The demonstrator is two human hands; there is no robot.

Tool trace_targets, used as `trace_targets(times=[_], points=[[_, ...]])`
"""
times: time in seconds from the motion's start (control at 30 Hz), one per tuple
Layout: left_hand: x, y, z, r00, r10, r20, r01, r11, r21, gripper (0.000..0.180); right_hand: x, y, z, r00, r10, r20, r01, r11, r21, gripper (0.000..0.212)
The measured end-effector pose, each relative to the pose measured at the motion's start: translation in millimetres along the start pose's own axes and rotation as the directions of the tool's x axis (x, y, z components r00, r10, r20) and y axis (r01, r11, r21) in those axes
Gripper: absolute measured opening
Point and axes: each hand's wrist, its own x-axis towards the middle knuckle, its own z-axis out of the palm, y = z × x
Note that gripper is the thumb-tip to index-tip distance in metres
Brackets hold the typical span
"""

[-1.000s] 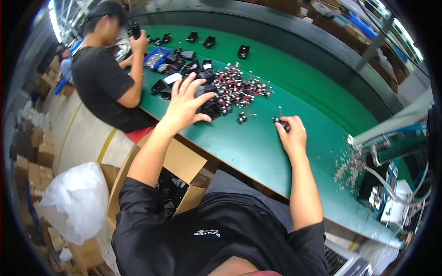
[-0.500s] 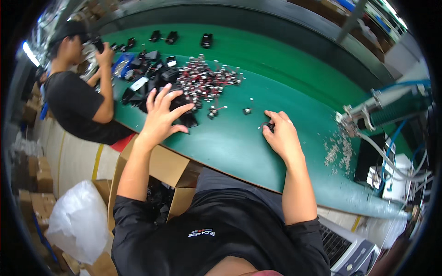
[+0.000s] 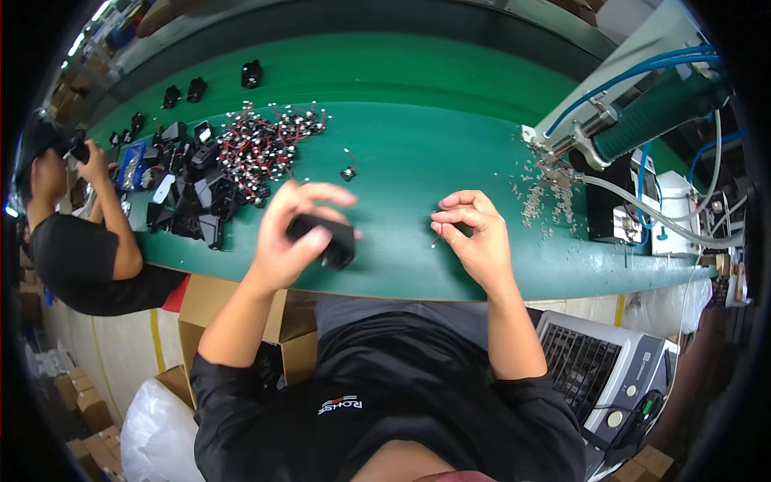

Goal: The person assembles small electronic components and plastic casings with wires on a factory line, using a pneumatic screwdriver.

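My left hand [image 3: 293, 241] is closed around a black plastic housing [image 3: 342, 243], held above the near part of the green table; motion slightly blurs it. My right hand [image 3: 475, 241] pinches a small wired part [image 3: 436, 233] between thumb and fingertips, its thin dark lead hanging below. Most of that part is hidden by the fingers. Beyond and between both hands lies a single small wired component [image 3: 348, 172]. To the far left of my left hand is a heap of red-and-black wired components [image 3: 261, 149], with a pile of black housings [image 3: 193, 193] beside it.
A pneumatic machine [image 3: 594, 145] with blue hoses stands at the right, with small pale bits [image 3: 542, 201] scattered before it. Several black units [image 3: 251, 74] sit along the green far strip. At the left, a person [image 3: 72, 233] works. An open carton [image 3: 210, 309] is below the edge.
My left hand, open before, has closed on a black housing and come nearer. The right hand has lifted the wired part off the table. The view has swung right.
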Motion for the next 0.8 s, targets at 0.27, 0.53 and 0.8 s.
trace_targets(times=[0.27, 0.53, 0.8], points=[[79, -78, 54, 0.866, -0.416, 0.279, 0.499, 0.677, -0.541, 0.046, -47, -5, -16, 0.974, 0.190, -0.120, -0.137, 0.925, 0.356, 0.015], [64, -82, 60, 0.817, -0.449, 0.361, 0.561, 0.480, -0.674, 0.059, -38, -33, -12, 0.964, 0.187, -0.190, -0.097, 0.910, 0.403, 0.012], [59, -80, 64, 0.882, -0.258, 0.394, 0.453, 0.695, -0.558, 0.077, -18, -40, 3, 0.968, -0.046, -0.248, 0.059, 0.997, 0.047, 0.010]])
